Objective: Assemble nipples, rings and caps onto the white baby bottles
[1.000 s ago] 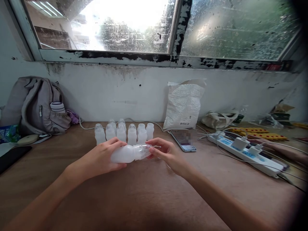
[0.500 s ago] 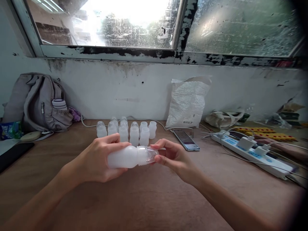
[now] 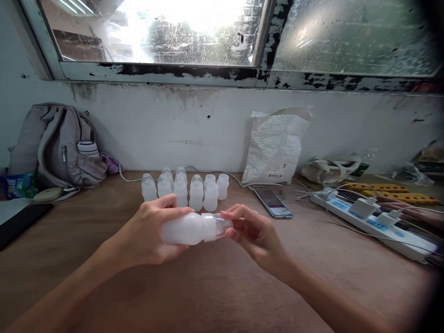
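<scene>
A frosted white baby bottle (image 3: 182,229) lies sideways in the air above the table, its top pointing right. My left hand (image 3: 152,226) is wrapped round its body, thumb on top and fingers beneath. At the other end, my right hand (image 3: 255,233) pinches the tip of the clear cap (image 3: 221,226) between thumb and fingers. The cap sits on the bottle's white neck. Just beyond my hands, several similar bottles (image 3: 196,193) stand upright in a group. Most wear clear caps, while a few at the right, like this bottle (image 3: 210,198), have none.
A phone (image 3: 273,201) lies right of the bottles, before a white padded bag (image 3: 274,148). Farther right are a power strip (image 3: 367,217) with cables, yellow strips (image 3: 398,193) and another person's hand (image 3: 409,210). A backpack (image 3: 58,148) and a black phone-like slab (image 3: 24,224) are at left.
The view has shifted slightly. Both hands still hold the bottle and its cap, and the right fingers have turned a little on the cap's tip.
</scene>
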